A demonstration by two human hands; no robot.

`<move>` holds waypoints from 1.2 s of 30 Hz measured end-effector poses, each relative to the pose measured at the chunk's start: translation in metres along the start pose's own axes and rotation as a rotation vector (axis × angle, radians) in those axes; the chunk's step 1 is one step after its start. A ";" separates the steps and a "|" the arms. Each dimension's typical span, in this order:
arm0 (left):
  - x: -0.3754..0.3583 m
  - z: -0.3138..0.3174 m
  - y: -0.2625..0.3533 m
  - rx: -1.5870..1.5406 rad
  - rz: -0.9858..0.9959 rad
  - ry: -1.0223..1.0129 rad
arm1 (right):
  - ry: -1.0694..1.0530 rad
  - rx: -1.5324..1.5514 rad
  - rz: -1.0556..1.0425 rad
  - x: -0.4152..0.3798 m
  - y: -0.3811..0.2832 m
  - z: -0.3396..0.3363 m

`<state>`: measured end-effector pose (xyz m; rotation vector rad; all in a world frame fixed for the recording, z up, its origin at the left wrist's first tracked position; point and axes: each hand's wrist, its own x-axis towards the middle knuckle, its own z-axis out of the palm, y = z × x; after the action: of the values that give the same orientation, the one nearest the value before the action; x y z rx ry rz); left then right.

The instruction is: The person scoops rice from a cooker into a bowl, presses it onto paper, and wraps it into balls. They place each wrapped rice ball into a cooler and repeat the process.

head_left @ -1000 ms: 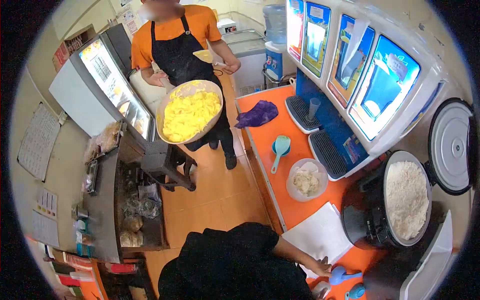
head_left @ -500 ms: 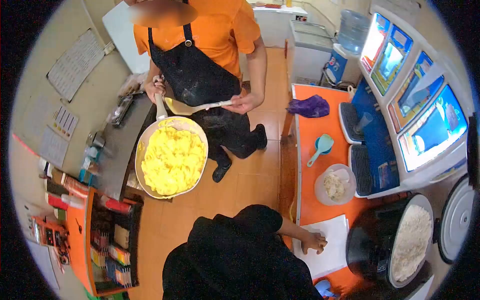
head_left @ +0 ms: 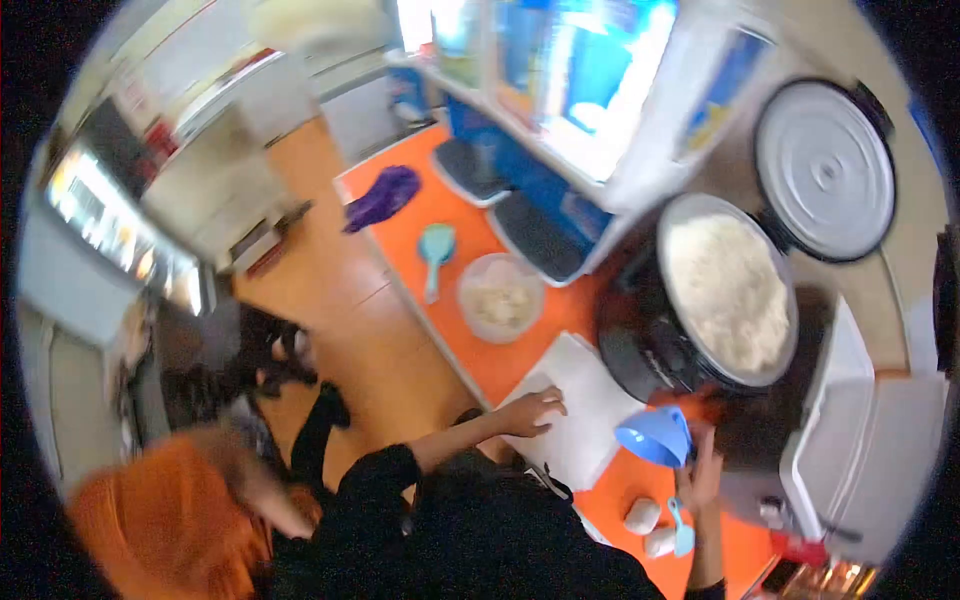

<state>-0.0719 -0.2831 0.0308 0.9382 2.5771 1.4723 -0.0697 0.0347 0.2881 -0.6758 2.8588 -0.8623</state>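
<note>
My left hand (head_left: pixel 532 412) rests with its fingers apart on the white paper (head_left: pixel 575 415) on the orange counter. In my right hand (head_left: pixel 703 468) is a blue cup (head_left: pixel 655 437), gripped at its side and tilted, over the counter beside the paper's right edge. Just beyond the cup stands a black rice cooker (head_left: pixel 640 335), its lid open and its pot full of white rice (head_left: pixel 728 290). Two small white rounded objects (head_left: pixel 642 516) and a light-blue spoon (head_left: pixel 680 530) lie on the counter left of my right forearm.
On the orange counter (head_left: pixel 400 255) are a clear bowl of rice (head_left: pixel 500 298), a teal scoop (head_left: pixel 435 262) and a purple cloth (head_left: pixel 385 198). Drink dispensers (head_left: pixel 590 90) stand behind them. A co-worker in an orange shirt (head_left: pixel 170 515) is at the lower left.
The view has swung right. My right hand has come into view holding the blue cup. My left hand stays on the paper. The co-worker now appears at the lower left, and the pan no longer shows.
</note>
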 end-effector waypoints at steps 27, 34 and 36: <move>0.179 -0.052 0.109 -0.252 -0.003 0.581 | -0.125 -0.915 -0.188 0.306 0.050 -0.049; 0.180 -0.051 0.108 -0.270 0.018 0.594 | -0.236 -0.797 -0.129 0.242 0.031 -0.058; 0.182 -0.051 0.107 -0.248 0.031 0.610 | -0.326 -0.674 -0.019 0.210 0.031 -0.064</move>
<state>-0.1847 -0.1895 0.1917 0.5604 2.6346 2.3190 -0.2833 -0.0011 0.3350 -0.7993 2.7990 0.2349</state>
